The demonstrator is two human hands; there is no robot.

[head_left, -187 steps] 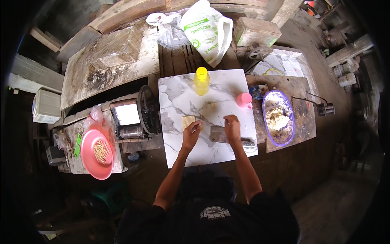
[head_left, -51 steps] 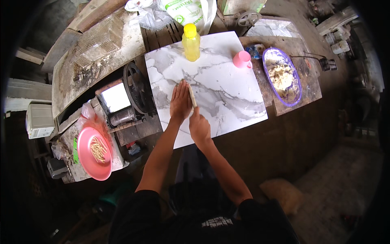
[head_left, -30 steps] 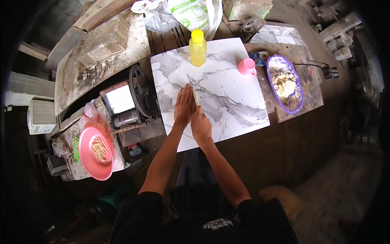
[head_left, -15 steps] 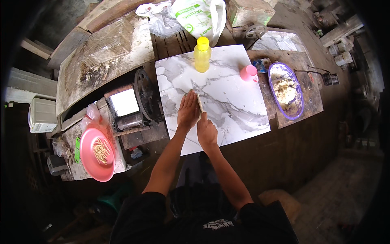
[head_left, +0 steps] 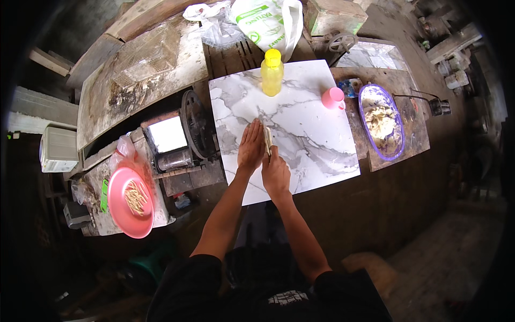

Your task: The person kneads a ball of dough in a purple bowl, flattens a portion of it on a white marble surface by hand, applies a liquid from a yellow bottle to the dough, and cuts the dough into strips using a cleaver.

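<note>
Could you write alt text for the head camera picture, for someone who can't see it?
Seen from above, a person's left hand and right hand press a pale strip of dough between them on a marbled white board. A yellow bottle and pink cup stand on the board, a purple-rimmed tray of dough to its right, and a pink plate of strips far left.

Dough strip (head_left: 267, 140) mostly under hands

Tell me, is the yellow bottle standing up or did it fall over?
Standing up. The yellow bottle sits upright on the marble slab, with its yellow cap on top.
</note>
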